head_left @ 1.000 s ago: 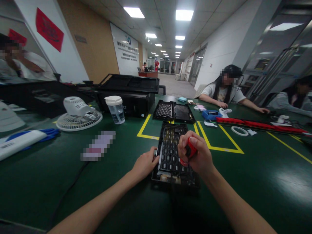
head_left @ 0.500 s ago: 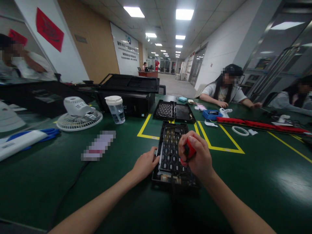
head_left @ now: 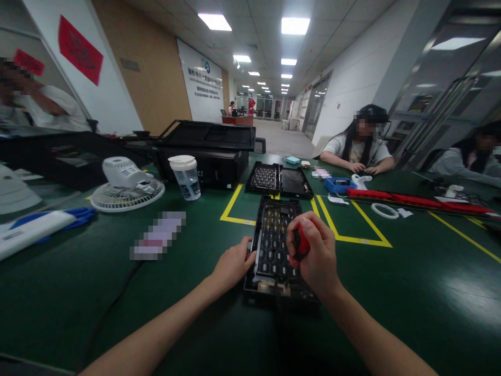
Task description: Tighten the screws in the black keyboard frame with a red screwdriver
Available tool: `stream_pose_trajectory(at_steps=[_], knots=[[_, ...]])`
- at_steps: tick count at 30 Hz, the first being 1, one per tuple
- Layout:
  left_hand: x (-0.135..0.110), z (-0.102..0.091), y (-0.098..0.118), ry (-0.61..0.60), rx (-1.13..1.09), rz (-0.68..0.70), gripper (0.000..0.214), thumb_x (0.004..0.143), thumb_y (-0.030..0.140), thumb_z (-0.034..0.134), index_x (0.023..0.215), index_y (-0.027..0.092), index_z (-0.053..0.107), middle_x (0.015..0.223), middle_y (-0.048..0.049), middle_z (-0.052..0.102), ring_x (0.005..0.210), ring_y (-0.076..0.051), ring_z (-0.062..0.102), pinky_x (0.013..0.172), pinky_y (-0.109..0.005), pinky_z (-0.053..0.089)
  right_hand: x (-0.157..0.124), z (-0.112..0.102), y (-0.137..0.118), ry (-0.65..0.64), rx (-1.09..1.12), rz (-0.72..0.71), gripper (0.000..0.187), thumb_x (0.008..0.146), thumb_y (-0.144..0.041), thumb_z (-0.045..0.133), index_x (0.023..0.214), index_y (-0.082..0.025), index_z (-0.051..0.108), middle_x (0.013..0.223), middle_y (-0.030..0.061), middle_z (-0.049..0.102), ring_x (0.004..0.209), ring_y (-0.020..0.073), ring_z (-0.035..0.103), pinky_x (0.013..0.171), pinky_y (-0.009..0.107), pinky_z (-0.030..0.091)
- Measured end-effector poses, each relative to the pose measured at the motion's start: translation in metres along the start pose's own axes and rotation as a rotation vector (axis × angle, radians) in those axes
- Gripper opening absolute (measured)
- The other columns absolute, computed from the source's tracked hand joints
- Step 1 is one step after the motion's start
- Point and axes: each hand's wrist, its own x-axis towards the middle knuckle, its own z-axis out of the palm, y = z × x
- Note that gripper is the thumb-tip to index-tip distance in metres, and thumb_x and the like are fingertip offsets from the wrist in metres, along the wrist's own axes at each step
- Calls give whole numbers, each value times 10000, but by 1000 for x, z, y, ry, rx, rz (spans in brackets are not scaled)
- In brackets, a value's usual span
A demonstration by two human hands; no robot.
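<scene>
The right hand (head_left: 315,250) grips one red-and-black tool (head_left: 302,240); the left hand (head_left: 231,263) touches one flat black case (head_left: 270,237) (gripping? can't tell). One far-right person's hands (head_left: 357,167) now sit closer.

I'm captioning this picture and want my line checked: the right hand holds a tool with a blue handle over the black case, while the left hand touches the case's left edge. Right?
Not quite: the handle is red, not blue. The head view shows the right hand holding that tool over the black case; the left hand touches its left edge.
</scene>
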Motion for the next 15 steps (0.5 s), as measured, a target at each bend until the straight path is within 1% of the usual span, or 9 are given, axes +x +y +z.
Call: stream_pose_trajectory(at_steps=[7,11,15], knots=[[-1,-2,3,-13,-1,-20,330,876,334,361,1176,203,402,846,-33,634,800,-177,611,692,-255,424,0,4,-1,63,-53,-15,204,857,-328,472,716,-182,501,575,-46,465,394,48,403,317,143,300],[0,0,1,-8,-2,-6,332,873,336,364,1175,202,402,833,-30,633,786,-175,611,685,-252,423,0,6,-1,115,-85,-29,209,857,-331,473,712,-183,498,583,-45,465,404,47,402,322,144,296],[1,4,-4,26,-4,28,323,870,350,364,1161,217,406,810,-23,634,762,-175,611,671,-253,421,-1,7,-1,176,-106,-46,207,854,-338,477,714,-186,497,569,-47,451,403,48,393,315,142,281]])
